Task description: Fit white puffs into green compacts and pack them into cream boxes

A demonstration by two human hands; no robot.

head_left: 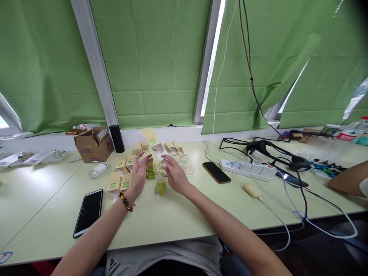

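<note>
Currently, a dark-screened phone lies at left on the table, nearer the front edge than the cardboard box and black cylinder. Cream cartons with green labels sit beside the left hand — fingers spread wide, nothing visible in its grasp. Green caps sit just right of it. An open carton shows beyond and between the hands, its lower part near the right fingertips; contact unclear. Green-capped jar rests upright on the table, just left of the right hand: narrow grip — cannot tell what, if anything, it pinches. Right of it: clear containers, second phone, white power strip.
</note>
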